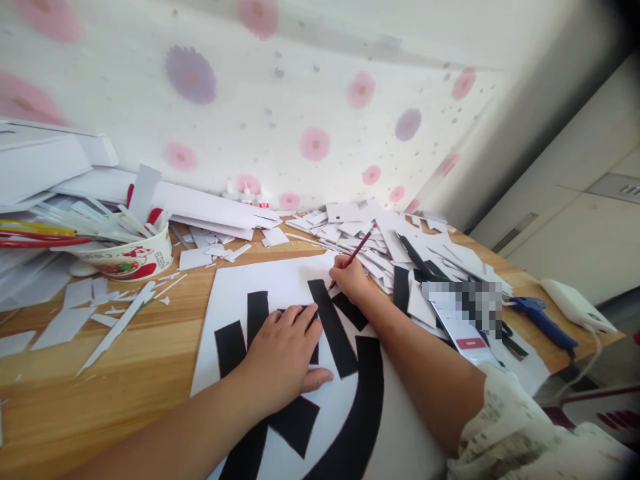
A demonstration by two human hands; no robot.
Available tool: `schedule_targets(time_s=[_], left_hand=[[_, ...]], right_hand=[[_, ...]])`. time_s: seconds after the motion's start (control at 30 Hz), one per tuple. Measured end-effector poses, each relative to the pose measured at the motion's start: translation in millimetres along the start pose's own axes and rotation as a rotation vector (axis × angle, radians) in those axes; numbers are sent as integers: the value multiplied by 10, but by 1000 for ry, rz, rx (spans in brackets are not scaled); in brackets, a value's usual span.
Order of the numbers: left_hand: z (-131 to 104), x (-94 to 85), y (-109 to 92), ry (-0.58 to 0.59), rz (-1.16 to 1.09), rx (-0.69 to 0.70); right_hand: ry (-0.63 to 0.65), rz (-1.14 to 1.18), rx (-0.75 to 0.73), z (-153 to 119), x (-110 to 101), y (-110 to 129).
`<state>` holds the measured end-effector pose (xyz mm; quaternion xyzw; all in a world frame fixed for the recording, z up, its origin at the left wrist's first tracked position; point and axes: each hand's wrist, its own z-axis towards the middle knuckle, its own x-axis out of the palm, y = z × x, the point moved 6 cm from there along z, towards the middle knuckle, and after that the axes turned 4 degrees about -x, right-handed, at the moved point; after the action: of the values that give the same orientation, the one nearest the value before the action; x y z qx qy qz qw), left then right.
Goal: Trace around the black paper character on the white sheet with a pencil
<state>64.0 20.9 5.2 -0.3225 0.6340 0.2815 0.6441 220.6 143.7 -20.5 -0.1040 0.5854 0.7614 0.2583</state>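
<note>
Beneath both hands lies a large white board (227, 287) with several black cut-out strips on it. My left hand (287, 353) rests flat on the board, fingers spread, over a black piece that it partly hides. My right hand (349, 277) grips a dark red pencil (359, 248) near the top of the board. The pencil's tip is beside the upper end of a slanted black strip (334, 327); whether it touches the board I cannot tell. Lower down, a curved black strip (367, 393) runs toward the bottom edge.
White scraps (345, 227) are heaped at the back of the wooden table (165, 360). A paper bowl (133, 257) holding sticks stands at the left. A phone (460, 327), a blue glue gun (543, 320) and a white power box (575, 303) with a cable lie at the right.
</note>
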Motion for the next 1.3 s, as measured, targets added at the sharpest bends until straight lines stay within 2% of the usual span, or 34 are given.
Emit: schedule_targets(time_s=[0.2, 0.63, 0.87, 1.03, 1.2, 1.3], left_hand=[[6, -6, -6, 35, -5, -15], [12, 9, -5, 1, -7, 3], [6, 20, 11, -17, -23, -1], [6, -10, 7, -35, -22, 13], [5, -15, 14, -19, 38, 10], [14, -10, 25, -29, 48, 17]], right_hand=[[64, 18, -3, -12, 10, -27], [155, 73, -25, -53, -5, 43], [161, 121, -29, -46, -4, 34], [114, 216, 7, -32, 6, 10], [21, 238, -21, -39, -69, 181], [72, 206, -65, -97, -134, 369]])
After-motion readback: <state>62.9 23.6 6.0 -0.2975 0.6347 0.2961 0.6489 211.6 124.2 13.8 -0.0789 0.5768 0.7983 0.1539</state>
